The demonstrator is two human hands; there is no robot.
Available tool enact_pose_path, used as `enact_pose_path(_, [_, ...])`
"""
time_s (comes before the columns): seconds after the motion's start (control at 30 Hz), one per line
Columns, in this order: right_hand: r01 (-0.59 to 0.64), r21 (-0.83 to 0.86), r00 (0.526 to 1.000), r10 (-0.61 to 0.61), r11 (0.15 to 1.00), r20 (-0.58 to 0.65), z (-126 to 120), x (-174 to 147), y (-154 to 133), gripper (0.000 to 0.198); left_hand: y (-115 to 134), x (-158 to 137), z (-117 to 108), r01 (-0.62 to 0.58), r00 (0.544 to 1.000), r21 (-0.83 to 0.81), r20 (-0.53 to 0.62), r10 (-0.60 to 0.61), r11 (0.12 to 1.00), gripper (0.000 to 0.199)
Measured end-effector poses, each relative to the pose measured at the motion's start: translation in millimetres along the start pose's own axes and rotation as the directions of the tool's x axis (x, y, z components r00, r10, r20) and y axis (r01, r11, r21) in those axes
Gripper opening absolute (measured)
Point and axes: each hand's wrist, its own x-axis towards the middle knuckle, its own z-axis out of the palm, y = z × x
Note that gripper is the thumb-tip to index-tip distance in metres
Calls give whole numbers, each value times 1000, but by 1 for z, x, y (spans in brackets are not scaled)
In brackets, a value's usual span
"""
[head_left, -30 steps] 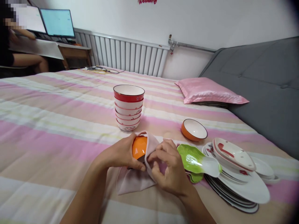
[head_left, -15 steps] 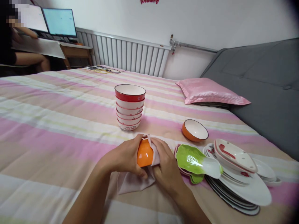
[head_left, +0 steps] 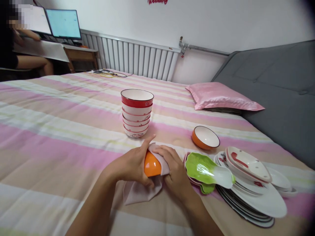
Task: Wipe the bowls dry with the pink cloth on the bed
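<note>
Low over the bed, an orange bowl [head_left: 152, 165] is tilted on its side between my hands, its glossy outside facing me. My left hand [head_left: 134, 165] cups its left side, thumb at the bottom and one finger lifted off at the top. My right hand [head_left: 174, 168] presses a pale grey-pink cloth [head_left: 144, 192] round the bowl's right side. The cloth's lower end hangs onto the bedspread. Just beyond stands a stack of white and red bowls [head_left: 137, 114]. The bowl's inside is hidden from me.
Another orange bowl [head_left: 205, 137], white inside, sits to the right. Nearer are green leaf-shaped dishes [head_left: 200, 167] and piled white plates [head_left: 273, 200]. A pink pillow [head_left: 223, 95] lies by the grey headboard [head_left: 273, 72]. A person [head_left: 7, 49] sits at a desk far left.
A finger of my left hand has lifted up and away from the bowl's top. My right fingers have shifted with the cloth over the bowl's upper right side, and the bowl has turned slightly.
</note>
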Motion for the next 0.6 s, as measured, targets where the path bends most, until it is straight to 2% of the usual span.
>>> enact_pose_path(0.2, [-95, 135, 995, 96, 986, -1, 0, 3, 7, 54, -8, -1, -2, 51, 998, -32, 24, -50, 998, 126])
enact_pose_path(0.3, [-167, 189, 985, 171, 968, -2, 0, 3, 8, 54, -12, -1, -3, 54, 998, -38, 18, -54, 998, 121])
enact_pose_path(0.37, [-236, 227, 971, 241, 945, 9, 1, 3, 9, 55, -11, -1, -5, 41, 999, -36, 5, -41, 998, 108])
enact_pose_path(0.5, [-333, 273, 942, 333, 902, 50, 5, 1, 13, 56, -5, -2, -8, 50, 998, 14, 29, -51, 999, 66])
enact_pose_path(0.6, [-342, 309, 938, 344, 887, 52, 8, 0, 17, 57, -1, -4, -10, 57, 998, 55, 13, -57, 997, 58])
